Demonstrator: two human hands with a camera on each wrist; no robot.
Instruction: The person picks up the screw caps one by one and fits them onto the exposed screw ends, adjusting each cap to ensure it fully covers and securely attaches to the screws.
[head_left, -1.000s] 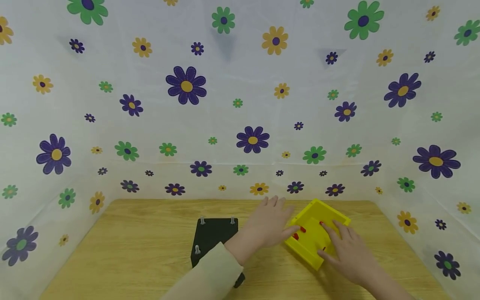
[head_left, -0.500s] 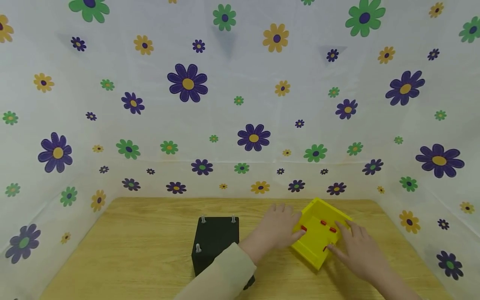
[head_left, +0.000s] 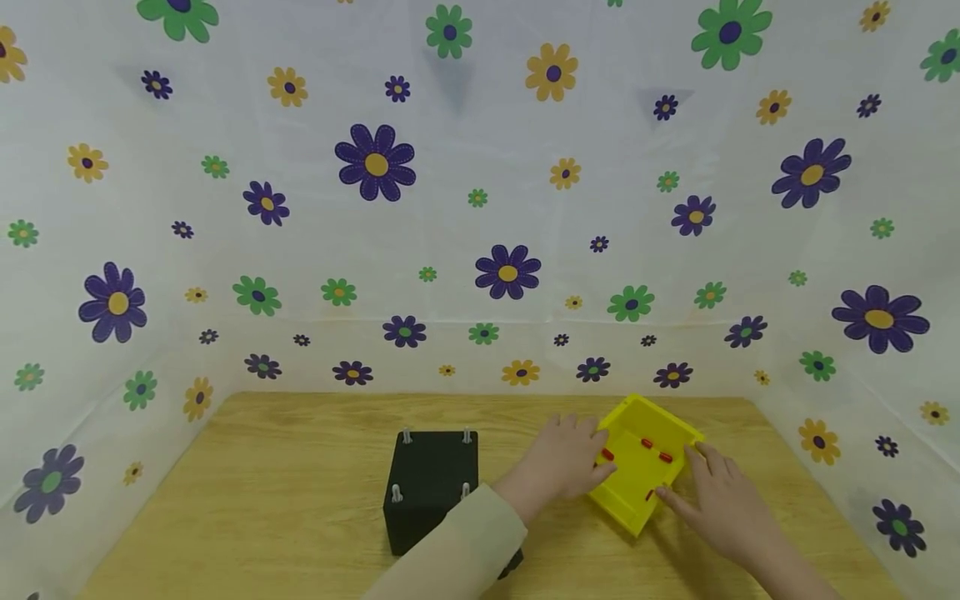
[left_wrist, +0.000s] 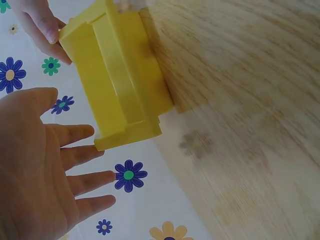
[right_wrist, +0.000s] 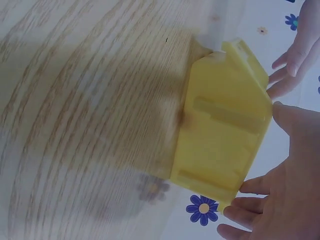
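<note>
Bin (head_left: pixel 628 482), yellow, sits on the wooden surface (head_left: pixel 262 492) between the two sets of fingers, turned with one corner toward the person. Left hand (head_left: pixel 564 457): fingers spread wide, nearly straight, holding nothing. Wrist view has them just beside the rim; contact unclear. Right hand (head_left: pixel 722 507): thumb and fingers wide apart along the opposite rim, fairly straight, touching but not wrapped round it. My read: the right fingers steady the bin from outside, surface takes the weight, so no hard grip needed.

Red pieces (head_left: pixel 666 457) lie loose inside. One is close to the left thumb, two are by the wall nearest the right fingertips, and a bit of red shows near the right thumb. Low walls probably keep them from rolling off, and the open top leaves both hands access.

Black box (head_left: pixel 433 467) stands near the left wrist, well apart from the right fingers, partly behind the sleeve (head_left: pixel 457 542). Metal pegs (head_left: pixel 397 493) rise at its top corners, likely pointing up so fingers can reach them. Dark part past the cuff: can't tell if it belongs to the box.
</note>
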